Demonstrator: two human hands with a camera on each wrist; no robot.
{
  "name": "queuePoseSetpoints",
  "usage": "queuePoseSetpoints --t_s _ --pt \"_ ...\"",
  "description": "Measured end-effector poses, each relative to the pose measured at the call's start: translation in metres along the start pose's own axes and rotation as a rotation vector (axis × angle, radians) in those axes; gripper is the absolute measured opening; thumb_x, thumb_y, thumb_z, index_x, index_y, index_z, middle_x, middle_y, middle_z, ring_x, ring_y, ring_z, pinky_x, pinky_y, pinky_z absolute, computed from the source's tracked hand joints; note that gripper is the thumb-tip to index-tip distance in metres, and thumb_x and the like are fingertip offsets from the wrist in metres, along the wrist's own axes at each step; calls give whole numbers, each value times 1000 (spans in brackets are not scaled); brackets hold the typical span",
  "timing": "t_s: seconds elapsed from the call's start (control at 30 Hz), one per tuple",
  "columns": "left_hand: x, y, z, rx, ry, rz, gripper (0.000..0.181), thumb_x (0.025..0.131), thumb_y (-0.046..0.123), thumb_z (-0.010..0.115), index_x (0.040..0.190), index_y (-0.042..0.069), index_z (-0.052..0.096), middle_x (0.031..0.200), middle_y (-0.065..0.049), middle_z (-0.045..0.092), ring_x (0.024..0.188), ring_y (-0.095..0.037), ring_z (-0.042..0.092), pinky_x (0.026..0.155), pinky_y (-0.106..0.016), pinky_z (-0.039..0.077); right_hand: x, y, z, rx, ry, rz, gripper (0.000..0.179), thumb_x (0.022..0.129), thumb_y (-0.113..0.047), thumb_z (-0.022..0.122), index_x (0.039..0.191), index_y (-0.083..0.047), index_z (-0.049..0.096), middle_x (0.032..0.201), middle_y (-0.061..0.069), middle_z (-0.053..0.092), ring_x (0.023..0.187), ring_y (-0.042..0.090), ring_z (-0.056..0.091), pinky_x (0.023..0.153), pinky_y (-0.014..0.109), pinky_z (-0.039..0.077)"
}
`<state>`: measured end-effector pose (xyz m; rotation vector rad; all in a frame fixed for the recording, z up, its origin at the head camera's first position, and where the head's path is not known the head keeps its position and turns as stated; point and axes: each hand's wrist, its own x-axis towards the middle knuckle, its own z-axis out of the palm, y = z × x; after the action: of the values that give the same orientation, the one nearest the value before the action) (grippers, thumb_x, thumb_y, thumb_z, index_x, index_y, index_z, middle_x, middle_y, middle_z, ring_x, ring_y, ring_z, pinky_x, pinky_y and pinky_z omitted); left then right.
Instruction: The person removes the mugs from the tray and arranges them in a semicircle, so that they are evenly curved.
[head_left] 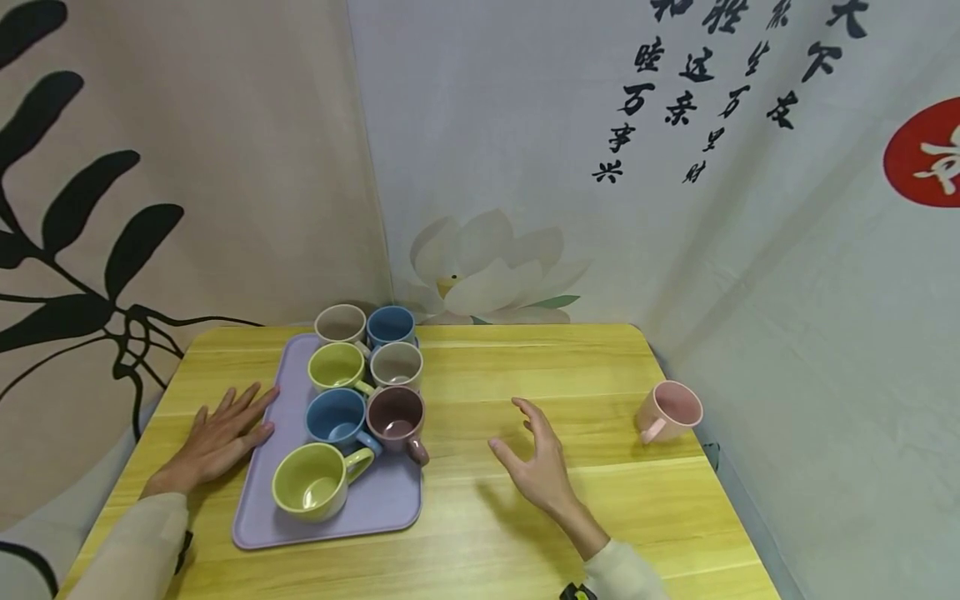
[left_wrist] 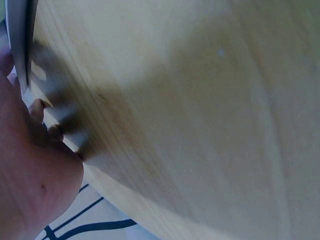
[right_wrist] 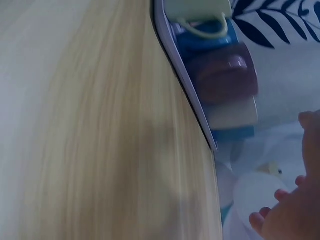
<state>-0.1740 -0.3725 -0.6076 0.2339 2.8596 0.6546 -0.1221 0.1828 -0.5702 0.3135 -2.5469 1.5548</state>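
Note:
A lavender tray [head_left: 375,508] on the table bears several mugs in two columns. My left hand [head_left: 221,446] lies spread at the tray's left side, its thumb and fingertips against the rim. Nearest me on the tray is a yellow-green mug [head_left: 311,483]; behind it stand a blue mug [head_left: 337,417] and a mauve mug [head_left: 396,417]. Farther back are another yellow-green mug [head_left: 336,367], a pale grey mug [head_left: 397,364], a beige mug [head_left: 340,325] and a second blue mug [head_left: 390,325]. Over the wood right of the tray hovers my right hand [head_left: 542,471], thumb and fingers apart, holding nothing.
A pink mug [head_left: 670,411] stands alone near the right edge of the wooden table [head_left: 480,550], its handle toward me. Behind the table hangs a printed cloth [head_left: 510,167] with a lotus and characters.

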Motion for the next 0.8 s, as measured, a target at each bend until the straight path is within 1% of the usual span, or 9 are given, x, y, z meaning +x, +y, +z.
queuePoseSetpoints --t_s 0.23,0.43,0.57,0.63,0.67,0.73,0.8 --pt "-1 2 -1 5 1 -1 75 119 57 43 182 22 20 187 -32 9 168 -71 1 126 -94 -4 -1 -13 28 32 -142 -17 73 104 -36 82 168 -20 50 175 11 53 161 40 52 129 67 46" --pt "-2 2 0 0 4 0 75 119 57 43 182 22 19 187 -33 9 168 -71 0 125 -94 -4 0 -22 45 47 -233 -39 70 103 -35 82 165 -17 53 172 14 56 159 42 54 128 65 47" --pt "-3 2 0 -9 10 4 75 119 56 43 182 23 20 187 -32 9 168 -70 0 126 -93 -5 0 -24 53 44 -275 -55 70 103 -35 83 164 -16 54 170 15 58 158 37 56 128 62 49" --pt "-2 2 1 -8 11 3 75 119 56 43 182 23 20 187 -32 9 169 -70 -1 126 -93 -5 0 -24 57 50 -296 -62 69 104 -35 82 163 -15 54 169 16 59 157 36 57 127 61 50" --pt "-2 2 1 -8 11 2 75 119 56 43 182 23 20 187 -32 9 169 -70 -1 126 -93 -5 0 -25 59 53 -306 -66 68 104 -35 82 163 -14 55 168 15 60 156 36 58 127 60 51" --pt "-3 2 1 -8 12 3 75 119 56 43 182 23 20 187 -32 9 168 -70 -1 126 -93 -5 1 -26 63 70 -330 -72 67 105 -34 81 163 -11 54 167 17 61 155 37 59 126 60 52" --pt "-3 2 1 -9 13 2 75 120 56 43 182 22 20 187 -33 9 168 -71 -1 126 -93 -5 2 -27 66 97 -352 -83 67 107 -32 80 162 -6 54 165 21 61 153 41 60 125 60 53"
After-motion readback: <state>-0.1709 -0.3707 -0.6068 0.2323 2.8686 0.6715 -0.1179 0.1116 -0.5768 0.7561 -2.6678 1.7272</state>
